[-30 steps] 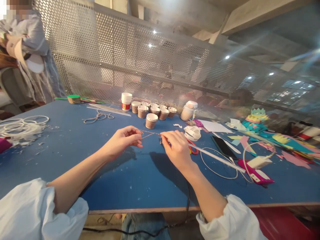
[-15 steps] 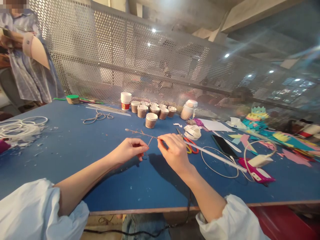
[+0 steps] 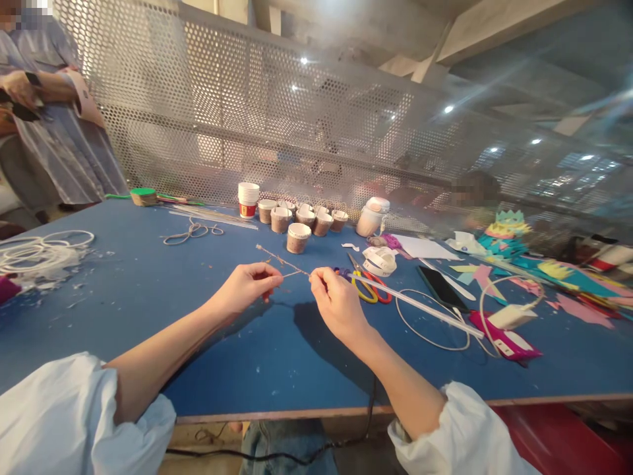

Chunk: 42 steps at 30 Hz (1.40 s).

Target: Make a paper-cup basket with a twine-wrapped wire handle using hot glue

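My left hand is closed in a pinch on a thin brown thread. The thread runs taut to a slim stick with brown, fuzzy wrapping and small tufts. My right hand pinches this stick near the point where the thread meets it. From behind the right hand a long white strip stretches right; whether it joins the stick I cannot tell. Scissors with red and yellow handles lie just beyond that hand. A brown-sided paper cup stands past both hands on the blue table.
More cups, a white cup stack and a lidded jar line the back. Right lie a phone, a white cable, a magenta pouch and paper scraps. White cord coils lie left. Another person stands far left.
My left hand has moved slightly left and up, and the thread now lies flatter. The stick's free end has swung up and right. The person at far left has shifted their arms.
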{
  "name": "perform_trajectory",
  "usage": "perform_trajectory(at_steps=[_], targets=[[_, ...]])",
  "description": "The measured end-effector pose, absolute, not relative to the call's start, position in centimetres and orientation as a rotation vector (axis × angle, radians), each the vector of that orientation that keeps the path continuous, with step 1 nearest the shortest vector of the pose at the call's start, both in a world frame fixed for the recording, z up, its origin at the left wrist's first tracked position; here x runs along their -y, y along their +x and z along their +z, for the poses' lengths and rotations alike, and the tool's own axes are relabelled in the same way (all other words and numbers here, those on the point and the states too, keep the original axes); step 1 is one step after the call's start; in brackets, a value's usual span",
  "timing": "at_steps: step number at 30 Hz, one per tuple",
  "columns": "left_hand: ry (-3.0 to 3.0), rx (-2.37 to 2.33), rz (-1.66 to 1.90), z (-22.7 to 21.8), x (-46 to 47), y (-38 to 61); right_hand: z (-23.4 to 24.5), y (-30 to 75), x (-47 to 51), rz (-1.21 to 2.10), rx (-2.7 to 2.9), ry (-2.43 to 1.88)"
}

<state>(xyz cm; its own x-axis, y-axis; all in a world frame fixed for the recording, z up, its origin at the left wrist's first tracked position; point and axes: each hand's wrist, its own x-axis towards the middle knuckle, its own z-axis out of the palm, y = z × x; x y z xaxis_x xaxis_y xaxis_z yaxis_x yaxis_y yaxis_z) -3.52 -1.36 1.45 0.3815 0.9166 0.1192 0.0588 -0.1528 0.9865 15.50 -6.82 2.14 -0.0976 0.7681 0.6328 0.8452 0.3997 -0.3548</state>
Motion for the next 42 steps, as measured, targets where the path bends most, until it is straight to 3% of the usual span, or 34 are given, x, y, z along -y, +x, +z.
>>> perform_trajectory(at_steps=[8,16,42], targets=[[1.527,-0.930,0.964,1.60,1.39,-3.54,1.61,15.11,6.66,0.333,1.678,-1.413],[1.525,-0.921,0.981,1.50,1.26,-3.68,2.08,14.98,6.70,0.525,1.628,-1.337],[1.499,-0.880,1.126,1.64,1.21,-3.39,2.22,15.32,6.23,0.545,1.617,-1.418]])
